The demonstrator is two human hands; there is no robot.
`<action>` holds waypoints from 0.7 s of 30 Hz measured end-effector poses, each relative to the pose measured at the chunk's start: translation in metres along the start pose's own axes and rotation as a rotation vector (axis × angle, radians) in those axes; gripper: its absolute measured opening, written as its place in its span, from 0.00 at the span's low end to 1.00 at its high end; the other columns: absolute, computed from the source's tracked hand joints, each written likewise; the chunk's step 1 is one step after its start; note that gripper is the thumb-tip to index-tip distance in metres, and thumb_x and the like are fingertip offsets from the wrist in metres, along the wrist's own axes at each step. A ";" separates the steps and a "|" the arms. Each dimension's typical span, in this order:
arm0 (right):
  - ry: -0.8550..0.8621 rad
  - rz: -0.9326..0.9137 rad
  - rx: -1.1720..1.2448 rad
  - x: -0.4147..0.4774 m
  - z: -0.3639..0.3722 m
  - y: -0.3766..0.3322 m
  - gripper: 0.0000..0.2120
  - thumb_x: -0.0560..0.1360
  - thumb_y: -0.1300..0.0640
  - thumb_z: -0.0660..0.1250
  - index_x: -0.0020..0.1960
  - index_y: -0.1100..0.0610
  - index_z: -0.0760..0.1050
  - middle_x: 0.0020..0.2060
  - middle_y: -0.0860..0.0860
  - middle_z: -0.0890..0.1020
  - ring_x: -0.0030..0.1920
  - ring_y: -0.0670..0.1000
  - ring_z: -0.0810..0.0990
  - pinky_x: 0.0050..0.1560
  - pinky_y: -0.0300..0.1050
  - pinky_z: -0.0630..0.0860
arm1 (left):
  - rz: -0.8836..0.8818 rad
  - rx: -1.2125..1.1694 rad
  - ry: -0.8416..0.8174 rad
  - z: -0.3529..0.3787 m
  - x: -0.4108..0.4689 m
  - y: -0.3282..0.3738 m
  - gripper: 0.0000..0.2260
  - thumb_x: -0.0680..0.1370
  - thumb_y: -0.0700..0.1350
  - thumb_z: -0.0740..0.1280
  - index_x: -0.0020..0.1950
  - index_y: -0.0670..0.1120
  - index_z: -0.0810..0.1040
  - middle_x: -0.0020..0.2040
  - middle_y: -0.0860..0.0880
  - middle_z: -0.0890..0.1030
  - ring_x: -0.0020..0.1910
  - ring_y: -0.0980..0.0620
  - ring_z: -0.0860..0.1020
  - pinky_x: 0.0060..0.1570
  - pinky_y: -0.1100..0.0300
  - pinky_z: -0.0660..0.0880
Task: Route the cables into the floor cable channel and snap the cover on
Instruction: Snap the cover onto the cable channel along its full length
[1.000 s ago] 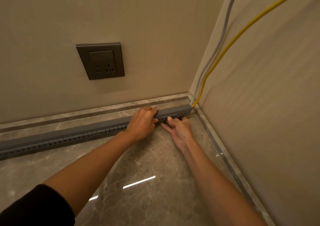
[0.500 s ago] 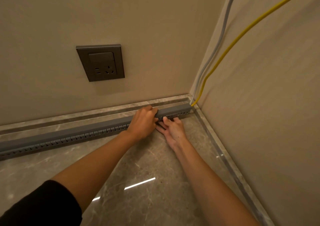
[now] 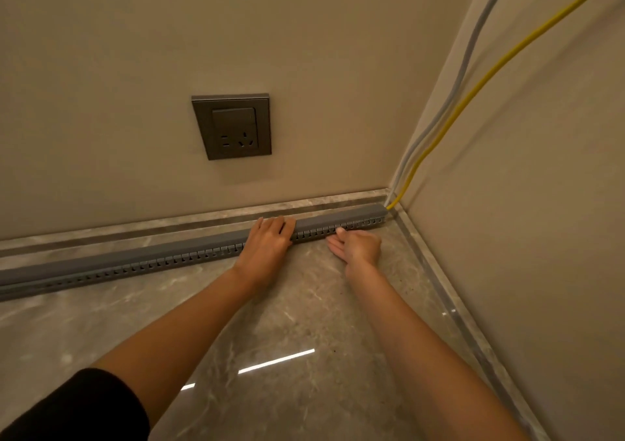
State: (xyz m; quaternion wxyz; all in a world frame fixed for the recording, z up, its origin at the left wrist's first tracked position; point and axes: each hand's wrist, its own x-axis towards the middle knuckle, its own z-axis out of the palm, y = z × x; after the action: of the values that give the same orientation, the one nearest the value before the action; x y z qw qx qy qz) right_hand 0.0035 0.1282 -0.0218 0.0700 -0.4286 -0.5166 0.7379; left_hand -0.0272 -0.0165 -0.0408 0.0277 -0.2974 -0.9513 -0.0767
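A long grey slotted cable channel [image 3: 145,262] runs along the foot of the back wall into the right corner, with its flat grey cover [image 3: 338,219] sitting on top. A yellow cable [image 3: 480,85] and two grey cables [image 3: 465,68] come down the corner and enter the channel's right end. My left hand [image 3: 267,242] lies palm down over the channel, fingers curled over its top. My right hand [image 3: 356,246] rests on the floor just in front of the channel, its thumb touching the slotted side and its fingers pointing left.
A dark wall socket [image 3: 232,126] is set in the back wall above the channel. Marble skirting [image 3: 449,302] borders the right wall. The polished marble floor [image 3: 287,373] stretches towards me.
My right hand slid right along the channel's front and turned onto its edge. My left hand stayed pressed on the cover. The camera shifted slightly.
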 end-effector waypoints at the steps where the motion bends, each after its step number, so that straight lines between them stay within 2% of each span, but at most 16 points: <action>1: 0.017 -0.019 -0.039 -0.001 0.000 0.000 0.11 0.75 0.70 0.64 0.56 0.73 0.73 0.51 0.68 0.81 0.47 0.60 0.83 0.50 0.46 0.79 | -0.005 -0.007 -0.004 -0.001 -0.002 -0.001 0.23 0.79 0.37 0.58 0.74 0.40 0.57 0.71 0.40 0.65 0.71 0.42 0.63 0.75 0.50 0.52; 2: 0.018 -0.037 -0.078 -0.003 0.003 0.001 0.10 0.75 0.71 0.63 0.55 0.73 0.74 0.49 0.68 0.81 0.43 0.58 0.82 0.50 0.47 0.79 | -0.006 -0.010 -0.011 -0.002 -0.004 -0.003 0.24 0.78 0.35 0.59 0.74 0.40 0.57 0.71 0.40 0.65 0.72 0.43 0.62 0.75 0.50 0.50; 4: 0.024 -0.069 -0.153 -0.006 0.005 0.003 0.07 0.74 0.72 0.63 0.50 0.72 0.77 0.39 0.63 0.81 0.37 0.56 0.80 0.50 0.49 0.80 | 0.016 -0.039 -0.016 -0.002 -0.004 -0.006 0.25 0.77 0.32 0.60 0.73 0.38 0.58 0.71 0.39 0.66 0.70 0.41 0.64 0.74 0.52 0.54; 5: 0.038 -0.087 -0.211 -0.010 0.007 0.004 0.05 0.73 0.71 0.63 0.44 0.69 0.79 0.34 0.60 0.80 0.36 0.56 0.80 0.51 0.51 0.80 | 0.020 -0.055 -0.018 -0.004 -0.007 -0.009 0.25 0.76 0.32 0.60 0.73 0.38 0.59 0.70 0.38 0.67 0.69 0.41 0.65 0.72 0.52 0.58; 7: 0.058 -0.173 -0.390 -0.016 0.012 0.008 0.08 0.71 0.68 0.65 0.36 0.62 0.79 0.35 0.57 0.80 0.42 0.58 0.82 0.54 0.55 0.80 | -0.031 -0.017 -0.067 -0.007 -0.011 -0.019 0.24 0.77 0.34 0.60 0.72 0.38 0.59 0.70 0.38 0.67 0.68 0.41 0.66 0.70 0.52 0.62; 9: 0.090 -0.265 -0.521 -0.028 0.018 0.012 0.08 0.70 0.67 0.63 0.41 0.63 0.82 0.42 0.59 0.84 0.50 0.61 0.81 0.54 0.53 0.79 | -0.144 0.071 -0.129 -0.015 -0.021 -0.033 0.23 0.78 0.38 0.60 0.72 0.40 0.59 0.69 0.40 0.68 0.67 0.41 0.67 0.67 0.51 0.64; 12: 0.048 -0.414 -0.671 -0.048 0.030 0.018 0.11 0.73 0.68 0.60 0.48 0.63 0.80 0.49 0.60 0.84 0.53 0.60 0.79 0.54 0.50 0.76 | -0.278 0.110 -0.171 -0.028 -0.044 -0.057 0.19 0.80 0.44 0.58 0.70 0.42 0.62 0.68 0.41 0.70 0.66 0.41 0.68 0.66 0.50 0.64; 16: -0.163 -0.701 -0.924 -0.077 0.059 0.031 0.10 0.75 0.66 0.62 0.55 0.61 0.77 0.55 0.57 0.79 0.57 0.55 0.77 0.58 0.48 0.74 | -0.334 0.150 -0.192 -0.043 -0.073 -0.092 0.17 0.80 0.45 0.58 0.68 0.42 0.65 0.65 0.41 0.72 0.65 0.41 0.70 0.63 0.50 0.67; 21: -0.430 -0.914 -1.266 -0.114 0.108 0.057 0.18 0.78 0.63 0.60 0.67 0.59 0.70 0.67 0.55 0.72 0.68 0.54 0.68 0.68 0.45 0.64 | -0.348 0.141 -0.189 -0.061 -0.104 -0.131 0.13 0.79 0.44 0.59 0.62 0.41 0.70 0.62 0.40 0.75 0.61 0.41 0.73 0.57 0.49 0.70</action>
State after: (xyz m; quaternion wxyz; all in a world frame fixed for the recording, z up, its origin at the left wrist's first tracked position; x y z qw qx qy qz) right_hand 0.0179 -0.0354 0.0060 0.0079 0.0178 -0.9626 0.2702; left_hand -0.0163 -0.1912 -0.0083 -0.0545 -0.1319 -0.9897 0.0146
